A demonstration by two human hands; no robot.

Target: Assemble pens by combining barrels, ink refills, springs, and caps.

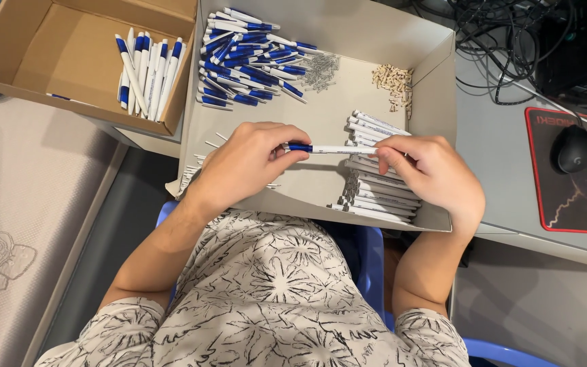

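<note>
The grey table [511,183] carried a wide open grey cardboard box [436,75], a smaller brown box [8,54] beside it on the left, and a red-edged mouse mat [579,211] with a black mouse [574,149] on the right. The grey box held a heap of blue-and-white pens [246,58], a stack of white barrels [378,190], small metal springs [321,71] and pale tips [394,81]; the brown box held a row of finished pens [144,68]. Over the grey box, both hands shared one pen [334,149] — the left hand [246,166] had its fingers pinched shut on the blue end, the right hand [433,173] closed on the white end.
</note>
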